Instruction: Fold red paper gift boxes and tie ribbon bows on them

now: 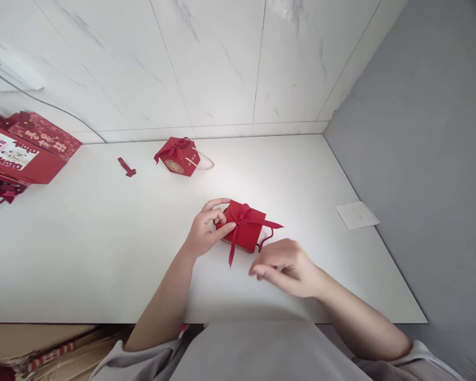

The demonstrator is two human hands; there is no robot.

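A small red gift box (250,238) with a tied red ribbon bow (244,216) on its top rests on the white table in front of me. My left hand (208,228) grips the box's left side, its thumb on the top near the ribbon's knot and its fingers curled at the back edge. To the lower right of the box, apart from it, hovers my right hand (287,267), slightly blurred. Its fingers are curled in with thumb and forefinger close together, and nothing shows in them. A dark red cord handle (265,238) loops out from the box's right side.
Behind stands another red box (180,157) with a bow and a pale rope handle. A dark red flower-ended strip (127,167) lies left of it. Larger red packaging (49,153) fills the far left. A white paper (357,215) lies at the right edge. A tiled wall (222,69) backs the table.
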